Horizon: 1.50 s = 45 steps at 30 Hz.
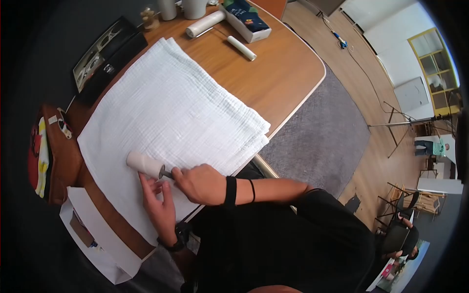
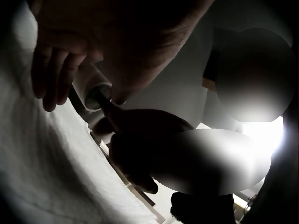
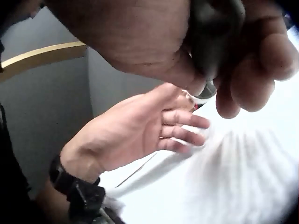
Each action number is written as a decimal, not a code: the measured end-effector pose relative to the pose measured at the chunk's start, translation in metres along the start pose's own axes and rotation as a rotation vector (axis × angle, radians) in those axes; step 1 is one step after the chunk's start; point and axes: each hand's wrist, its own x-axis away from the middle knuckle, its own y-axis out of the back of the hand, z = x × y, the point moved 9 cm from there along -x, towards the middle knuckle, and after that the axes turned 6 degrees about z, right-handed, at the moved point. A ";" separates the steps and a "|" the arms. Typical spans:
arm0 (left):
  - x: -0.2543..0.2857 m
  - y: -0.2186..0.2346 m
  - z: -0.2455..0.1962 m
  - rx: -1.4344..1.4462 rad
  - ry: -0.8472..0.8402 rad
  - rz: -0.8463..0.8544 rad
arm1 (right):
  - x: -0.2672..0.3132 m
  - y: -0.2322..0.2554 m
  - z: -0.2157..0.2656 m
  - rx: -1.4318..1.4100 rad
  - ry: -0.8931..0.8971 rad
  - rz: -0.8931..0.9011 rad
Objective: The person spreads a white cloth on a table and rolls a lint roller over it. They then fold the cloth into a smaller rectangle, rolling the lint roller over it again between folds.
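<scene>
A lint roller (image 1: 144, 163) with a pale cylinder and a grey handle is over the near left part of a folded white cloth (image 1: 171, 102). My right hand (image 1: 201, 184) grips the handle, which shows dark between thumb and fingers in the right wrist view. Beside the near end of the cylinder is my left hand (image 1: 161, 207), palm turned toward the roller. Its fingers (image 3: 182, 135) are extended and relaxed in the right wrist view. In the dim left wrist view, the roller's open end (image 2: 98, 96) shows just beyond the left hand.
The cloth covers much of a wooden table (image 1: 288, 63). At the back lie a wrapped roll (image 1: 207, 23), a slim white tube (image 1: 241, 48) and a box of socks (image 1: 246, 20). A black case (image 1: 105, 61), brown bag (image 1: 63, 151) and white box (image 1: 100, 234) line the left side.
</scene>
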 end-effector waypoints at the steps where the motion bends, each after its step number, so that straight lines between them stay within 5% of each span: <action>1: 0.000 0.002 0.006 -0.134 -0.055 -0.005 | -0.005 0.003 -0.008 0.075 -0.010 -0.032; 4: 0.001 0.000 0.007 -0.329 -0.070 0.037 | -0.013 0.019 -0.031 0.167 -0.028 -0.026; 6: 0.011 -0.013 -0.012 -0.720 -0.245 0.022 | -0.017 0.017 -0.056 0.199 -0.106 0.049; 10: 0.016 -0.025 0.015 -0.794 0.069 0.104 | -0.021 0.031 -0.095 0.246 -0.158 -0.040; 18: 0.019 -0.031 0.026 -0.922 0.119 0.146 | -0.044 0.121 -0.204 0.182 -0.507 -0.361; 21: 0.021 -0.031 0.026 -0.958 0.147 0.152 | -0.056 0.142 -0.195 0.268 -0.559 -0.361; 23: 0.022 -0.033 0.026 -0.969 0.136 0.142 | -0.075 0.132 -0.169 0.373 -0.429 -0.295; 25: 0.022 -0.029 0.026 -0.977 0.128 0.126 | -0.096 0.100 -0.141 0.274 -0.235 -0.242; 28: 0.023 -0.034 0.029 -1.029 0.184 0.161 | -0.123 0.026 -0.097 0.253 0.068 0.073; 33: 0.022 -0.035 0.028 -1.094 0.170 0.145 | -0.137 -0.012 -0.063 0.263 0.084 0.314; 36: 0.021 -0.031 0.034 -1.039 0.132 0.142 | -0.178 0.007 -0.095 0.286 -0.047 0.217; 39: 0.021 -0.032 0.031 -0.860 0.079 0.158 | -0.209 0.037 -0.163 0.163 0.022 -0.112; 41: 0.022 -0.030 0.032 -0.855 0.023 0.110 | -0.216 0.064 -0.177 0.283 -0.261 -0.055; 43: 0.020 -0.028 0.030 -0.860 0.034 0.152 | -0.202 0.088 -0.149 0.276 -0.318 -0.124; 45: 0.017 -0.025 0.028 -0.799 0.053 0.154 | -0.201 0.068 -0.108 0.359 -0.078 -0.028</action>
